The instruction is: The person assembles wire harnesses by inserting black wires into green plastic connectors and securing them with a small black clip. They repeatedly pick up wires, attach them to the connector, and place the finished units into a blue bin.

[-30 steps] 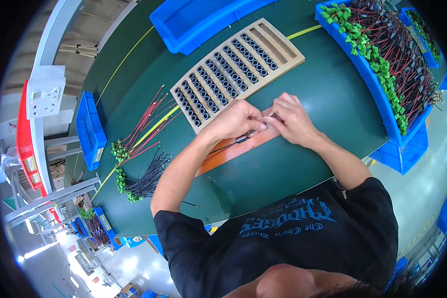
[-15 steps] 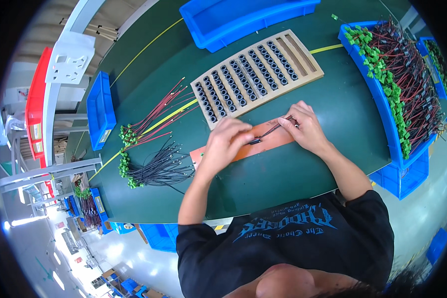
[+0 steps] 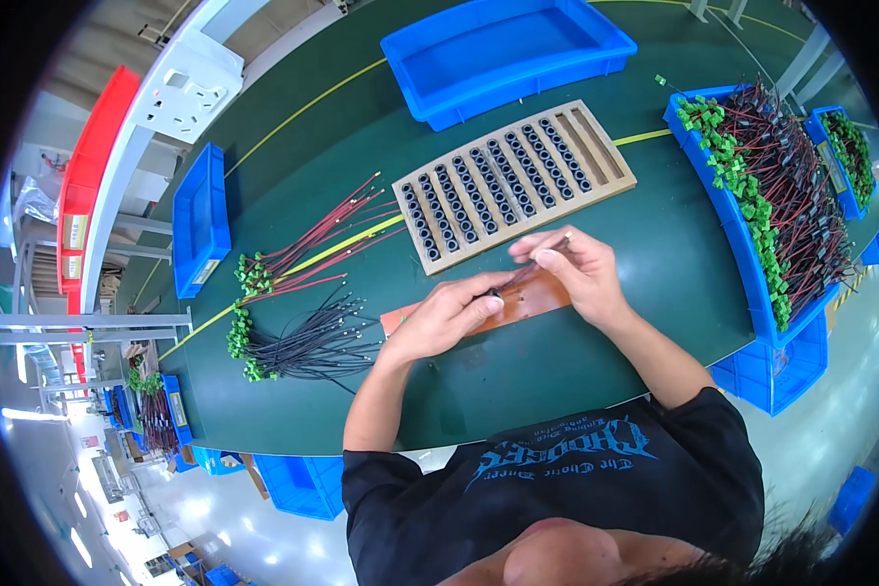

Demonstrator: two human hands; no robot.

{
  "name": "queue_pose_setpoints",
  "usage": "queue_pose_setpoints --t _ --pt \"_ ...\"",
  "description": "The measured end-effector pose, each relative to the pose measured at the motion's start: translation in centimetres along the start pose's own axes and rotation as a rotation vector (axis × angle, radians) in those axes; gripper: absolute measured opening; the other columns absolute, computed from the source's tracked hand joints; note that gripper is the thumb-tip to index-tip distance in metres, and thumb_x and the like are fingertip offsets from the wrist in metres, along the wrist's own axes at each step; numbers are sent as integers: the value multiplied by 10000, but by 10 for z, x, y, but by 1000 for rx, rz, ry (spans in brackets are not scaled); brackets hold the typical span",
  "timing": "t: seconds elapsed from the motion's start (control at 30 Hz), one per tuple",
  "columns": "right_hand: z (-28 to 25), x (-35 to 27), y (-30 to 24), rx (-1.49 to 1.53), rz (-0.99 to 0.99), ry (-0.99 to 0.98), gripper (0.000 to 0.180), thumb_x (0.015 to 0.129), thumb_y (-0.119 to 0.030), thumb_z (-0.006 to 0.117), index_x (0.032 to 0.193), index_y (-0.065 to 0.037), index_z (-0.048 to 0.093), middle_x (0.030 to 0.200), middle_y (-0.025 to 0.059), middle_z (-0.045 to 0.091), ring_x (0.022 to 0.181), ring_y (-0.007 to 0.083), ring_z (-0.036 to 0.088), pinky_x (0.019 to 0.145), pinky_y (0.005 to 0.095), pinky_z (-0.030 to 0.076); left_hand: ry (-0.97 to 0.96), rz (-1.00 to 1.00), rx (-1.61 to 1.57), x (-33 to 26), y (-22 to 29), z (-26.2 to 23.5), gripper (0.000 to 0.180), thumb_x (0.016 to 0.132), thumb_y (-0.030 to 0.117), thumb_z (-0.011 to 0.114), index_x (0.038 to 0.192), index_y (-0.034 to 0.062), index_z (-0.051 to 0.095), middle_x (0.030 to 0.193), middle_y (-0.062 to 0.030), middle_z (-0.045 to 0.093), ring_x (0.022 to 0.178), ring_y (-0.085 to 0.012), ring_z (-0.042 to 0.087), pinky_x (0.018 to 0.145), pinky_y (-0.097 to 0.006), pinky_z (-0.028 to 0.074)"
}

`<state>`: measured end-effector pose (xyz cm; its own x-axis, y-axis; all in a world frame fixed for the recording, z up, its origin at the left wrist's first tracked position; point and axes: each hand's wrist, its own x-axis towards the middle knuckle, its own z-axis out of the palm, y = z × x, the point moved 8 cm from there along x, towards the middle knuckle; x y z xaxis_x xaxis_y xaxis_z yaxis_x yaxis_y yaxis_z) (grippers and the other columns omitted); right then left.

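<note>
Dark cable: we see this thin lead (image 3: 523, 274) stretched between the two hands, above the orange strip (image 3: 547, 299), nearer that strip's far long edge.
Long axis: we read it as slanting from lower left to upper right, steeper in our view than the strip's own long edges.
Black fitting: we find this small dark piece (image 3: 495, 292) at the cable's lower-left end, touching the left fingertips and just beside the right hand's side of the strip, with the rest of it hidden.
Left hand: thumb and fingers close on the cable by the fitting; this hand (image 3: 451, 311) lies over the strip's left half and is the nearer one to the fitting.
Right hand: we see this hand (image 3: 584, 275) pinching the cable's upper-right part, a pale tip showing above the thumb; some fingers blur.
Wooden tray: we place its near long edge (image 3: 532, 230) just beyond the right fingers; black rings (image 3: 503, 184) fill most slots.
Black wires: this bundle (image 3: 313, 339) lies left of the strip's left end, nearer the left hand.
Red wires: this bundle (image 3: 313, 239) lies off the tray's left edge, apart from both hands.
</note>
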<state>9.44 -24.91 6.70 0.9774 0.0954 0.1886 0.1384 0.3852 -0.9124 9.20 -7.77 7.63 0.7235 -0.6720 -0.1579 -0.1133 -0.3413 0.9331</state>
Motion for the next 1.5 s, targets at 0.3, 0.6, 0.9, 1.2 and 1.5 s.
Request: queue_pose_setpoints --t 0.3,0.6,0.9,1.2,1.5 --pt "58 66 -11 453 30 14 285 1096 -261 526 1003 -15 636 818 30 619 757 143 628 724 282 511 67 -34 -434 -5 14 -29 475 1096 481 435 1157 33 580 775 -30 542 552 -57 373 494 -216 323" --pt "90 81 -62 710 59 -101 283 1102 -284 512 999 -32 591 733 -18 493 594 67 486 533 230 480 79 60 -825 5 60 -13 378 1128 349 378 1084 27 571 682 2 439 501 -54 261 454 -228 218" --pt "68 82 -51 664 218 -82 258 1095 -241 527 940 -44 586 679 -40 441 525 37 362 452 196 338 403 213 -863 28 48 24 382 1132 375 327 970 59 467 593 43 280 459 -58 167 427 -256 150" --pt "71 80 -87 123 2 -238 270 1075 -186 554 921 7 664 754 40 662 646 93 626 597 239 521 478 95 -187 -8 53 1 328 1048 77 544 1355 -34 504 887 -52 607 575 -47 423 518 -217 372" --pt "69 80 -72 127 -68 -197 353 1064 -292 575 998 32 697 899 73 705 867 157 691 801 319 554 509 129 -542 -15 32 1 187 1040 89 560 1178 -33 595 945 -142 678 507 -57 435 463 -214 357"
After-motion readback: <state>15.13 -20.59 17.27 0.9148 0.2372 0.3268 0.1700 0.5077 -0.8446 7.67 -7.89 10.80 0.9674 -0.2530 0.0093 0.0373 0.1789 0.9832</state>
